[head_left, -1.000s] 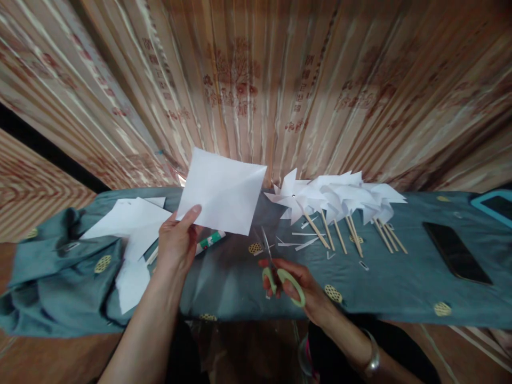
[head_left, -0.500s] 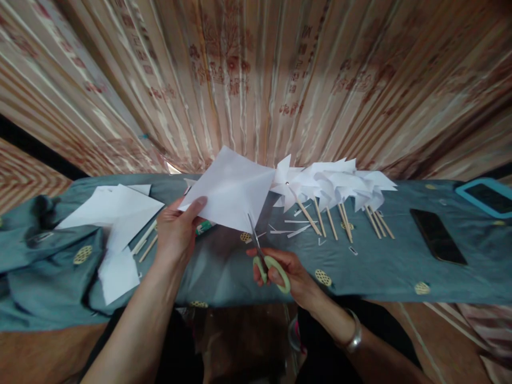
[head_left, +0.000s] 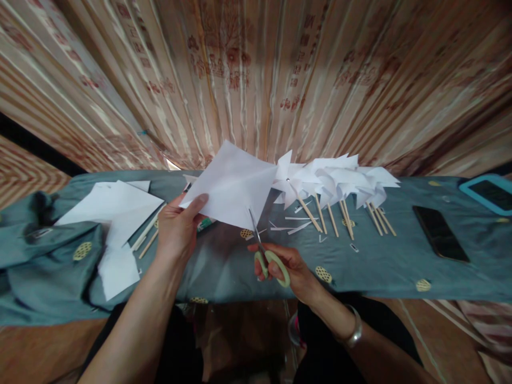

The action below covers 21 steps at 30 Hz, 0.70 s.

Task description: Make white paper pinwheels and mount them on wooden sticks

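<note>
My left hand (head_left: 176,229) pinches the left corner of a creased white paper square (head_left: 232,184) and holds it up over the table. My right hand (head_left: 290,266) grips green-handled scissors (head_left: 268,256). Their blades point up and meet the paper's lower corner. Behind the paper lies a glue stick (head_left: 204,224), mostly hidden.
A row of finished white paper pinwheels (head_left: 336,184) on wooden sticks lies to the right. Loose white sheets (head_left: 114,213) and spare sticks (head_left: 146,237) lie left. A black phone (head_left: 440,233) and a teal-cased tablet (head_left: 486,193) rest far right on the blue-green tablecloth (head_left: 380,272). Paper strips (head_left: 294,228) litter the middle.
The paper has turned so one corner points down. The scissors have risen from below the sheet until the blades reach that corner.
</note>
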Tool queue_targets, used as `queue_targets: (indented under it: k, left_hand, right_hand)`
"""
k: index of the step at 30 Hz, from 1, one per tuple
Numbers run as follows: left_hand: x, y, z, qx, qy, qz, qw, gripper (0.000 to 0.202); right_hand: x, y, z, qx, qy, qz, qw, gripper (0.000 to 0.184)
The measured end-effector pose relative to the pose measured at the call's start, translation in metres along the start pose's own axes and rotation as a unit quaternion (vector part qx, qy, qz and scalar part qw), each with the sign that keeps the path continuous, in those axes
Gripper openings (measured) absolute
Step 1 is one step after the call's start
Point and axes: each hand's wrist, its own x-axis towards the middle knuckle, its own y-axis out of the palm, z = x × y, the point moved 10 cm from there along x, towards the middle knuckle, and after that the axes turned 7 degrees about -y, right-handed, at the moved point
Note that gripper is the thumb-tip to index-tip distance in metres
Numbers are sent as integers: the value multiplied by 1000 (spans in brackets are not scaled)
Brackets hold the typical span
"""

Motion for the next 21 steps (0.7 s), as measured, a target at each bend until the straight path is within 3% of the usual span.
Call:
queue_targets:
  k: [21]
  left_hand:
    - [3,-1,0,8,12,5,1000,19]
  right_hand:
    - [-1,-7,-11,14,36,-54,998,46]
